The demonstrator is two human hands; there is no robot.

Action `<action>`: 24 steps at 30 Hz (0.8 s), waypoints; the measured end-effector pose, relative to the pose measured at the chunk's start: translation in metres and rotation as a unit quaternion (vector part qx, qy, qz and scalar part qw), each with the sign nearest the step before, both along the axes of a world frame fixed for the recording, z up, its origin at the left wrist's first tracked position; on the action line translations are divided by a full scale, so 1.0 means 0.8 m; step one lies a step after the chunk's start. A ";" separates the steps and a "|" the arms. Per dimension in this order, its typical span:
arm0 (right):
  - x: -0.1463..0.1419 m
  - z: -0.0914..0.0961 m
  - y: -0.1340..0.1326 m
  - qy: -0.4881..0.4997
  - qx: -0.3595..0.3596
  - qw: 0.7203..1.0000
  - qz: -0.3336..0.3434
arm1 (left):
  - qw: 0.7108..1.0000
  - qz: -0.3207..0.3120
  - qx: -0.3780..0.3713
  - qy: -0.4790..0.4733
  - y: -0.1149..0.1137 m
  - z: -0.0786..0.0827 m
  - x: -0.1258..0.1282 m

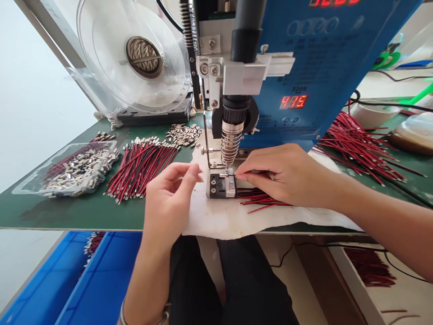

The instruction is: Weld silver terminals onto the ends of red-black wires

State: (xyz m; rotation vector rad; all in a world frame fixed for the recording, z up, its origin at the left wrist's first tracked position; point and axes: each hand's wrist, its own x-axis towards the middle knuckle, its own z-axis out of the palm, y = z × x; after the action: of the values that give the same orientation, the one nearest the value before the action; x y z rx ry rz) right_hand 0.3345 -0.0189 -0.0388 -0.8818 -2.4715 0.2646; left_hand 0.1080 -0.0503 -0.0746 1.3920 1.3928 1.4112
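My right hand (284,174) pinches a thin red and black wire at the small metal fixture (221,185), under the coiled tip (232,137) of the blue soldering machine (318,67). A small metal sleeve (224,175) lies on the fixture by the fingertips. My left hand (171,198) rests just left of the fixture, fingers curled with thumb and forefinger close together; what they hold, if anything, is hidden. More red wires (260,201) lie under my right hand on the white cloth (230,221).
A bundle of red and black wires (142,164) and a clear tray of metal sleeves (77,167) lie left on the green table (67,212). Loose sleeves (184,134) sit behind. Another wire pile (358,146) is at the right. A clear reel (135,54) stands behind. Blue bins (84,280) sit below.
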 end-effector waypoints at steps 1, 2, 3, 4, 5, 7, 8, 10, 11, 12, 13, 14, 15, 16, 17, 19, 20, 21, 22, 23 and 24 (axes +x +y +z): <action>0.000 0.000 0.000 -0.003 -0.001 1.000 -0.002 | 1.000 -0.016 -0.012 0.003 0.000 0.000 -0.005; 0.000 -0.001 0.001 -0.003 0.000 1.000 -0.003 | 0.999 -0.035 -0.026 0.012 -0.001 0.001 -0.009; 0.000 -0.002 0.001 -0.002 0.002 1.000 -0.005 | 0.998 -0.050 -0.039 0.027 -0.001 0.002 -0.012; 0.000 -0.003 0.002 0.000 0.006 1.000 -0.006 | 0.996 -0.064 -0.049 0.046 -0.002 0.003 -0.014; 0.001 -0.004 0.003 0.001 0.010 1.000 -0.006 | 0.994 -0.071 -0.055 0.066 -0.004 0.004 -0.014; 0.002 -0.006 0.004 0.002 0.018 1.000 -0.008 | 0.991 -0.072 -0.060 0.094 -0.007 0.007 -0.011; 0.002 -0.006 0.004 0.001 0.019 1.000 -0.008 | 0.991 -0.069 -0.059 0.102 -0.008 0.008 -0.010; 0.002 -0.006 0.003 0.000 0.022 1.000 -0.004 | 0.991 -0.061 -0.051 0.110 -0.010 0.009 -0.008; 0.002 -0.005 0.002 0.000 0.021 1.000 -0.005 | 0.991 -0.059 -0.049 0.112 -0.010 0.009 -0.007; 0.002 -0.004 0.001 -0.002 0.019 1.000 -0.006 | 0.991 -0.058 -0.048 0.113 -0.011 0.009 -0.007; 0.001 -0.003 0.000 -0.005 0.015 1.000 -0.008 | 0.991 -0.059 -0.048 0.113 -0.011 0.009 -0.007; 0.001 -0.002 0.000 -0.009 0.010 1.000 -0.012 | 0.990 -0.060 -0.049 0.114 -0.011 0.009 -0.007; 0.000 -0.002 0.000 -0.012 0.006 1.000 -0.013 | 0.990 -0.061 -0.050 0.114 -0.011 0.009 -0.007; 0.000 -0.001 0.000 -0.014 0.006 1.000 -0.014 | 0.990 -0.061 -0.051 0.115 -0.010 0.009 -0.007; 0.000 -0.001 0.000 -0.014 0.009 1.000 -0.012 | 0.990 -0.061 -0.051 0.116 -0.010 0.008 -0.007; 0.000 -0.001 0.000 -0.014 0.016 1.000 -0.008 | 0.990 -0.059 -0.051 0.117 -0.009 0.008 -0.007; 0.000 -0.001 0.001 -0.017 0.015 1.000 -0.009 | 0.990 -0.058 -0.051 0.117 -0.009 0.007 -0.007; -0.001 -0.001 0.001 -0.022 0.012 1.000 -0.011 | 0.990 -0.058 -0.051 0.117 -0.009 0.007 -0.007; -0.001 0.000 0.000 -0.029 0.005 0.999 -0.014 | 0.990 -0.058 -0.050 0.117 -0.009 0.007 -0.007; -0.001 0.001 0.000 -0.032 0.001 0.999 -0.016 | 0.990 -0.058 -0.048 0.116 -0.008 0.007 -0.007; -0.002 0.001 0.000 -0.035 -0.001 0.999 -0.017 | 0.991 -0.057 -0.045 0.115 -0.008 0.007 -0.007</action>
State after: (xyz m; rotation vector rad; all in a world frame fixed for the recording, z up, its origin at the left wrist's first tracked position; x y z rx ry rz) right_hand 0.3330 -0.0192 -0.0376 -0.9490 -2.5174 0.2292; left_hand 0.1025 -0.0570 -0.0686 1.5873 1.4754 1.1299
